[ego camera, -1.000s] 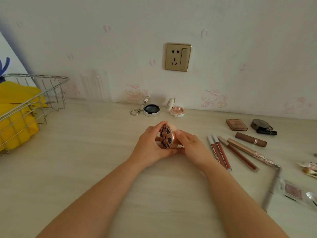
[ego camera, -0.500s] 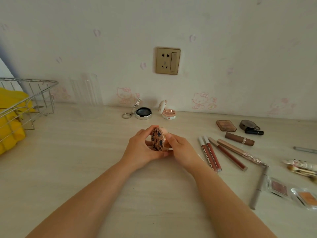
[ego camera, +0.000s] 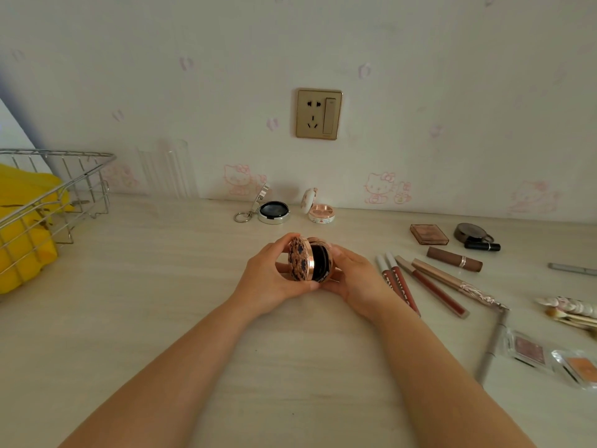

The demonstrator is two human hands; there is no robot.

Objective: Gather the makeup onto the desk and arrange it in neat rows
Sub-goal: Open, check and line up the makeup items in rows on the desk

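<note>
Both hands meet over the middle of the desk (ego camera: 129, 318), holding a round patterned compact (ego camera: 309, 263) just above its surface. The left hand (ego camera: 271, 279) curls its grip round the lid side, thumb over the top edge; the right hand (ego camera: 355, 279) cups the base from the right, fingers wrapped behind it. The compact stands on edge, its lid slightly parted, showing a dark inside. Far behind it, by the wall, sit a silver open compact (ego camera: 273, 211) and a pink open compact (ego camera: 319, 211). To the right lie lip pencils (ego camera: 400, 286), a brown lipstick (ego camera: 454, 259) and a square blush pan (ego camera: 429, 234). A wire basket (ego camera: 64, 189) stands far left.
</note>
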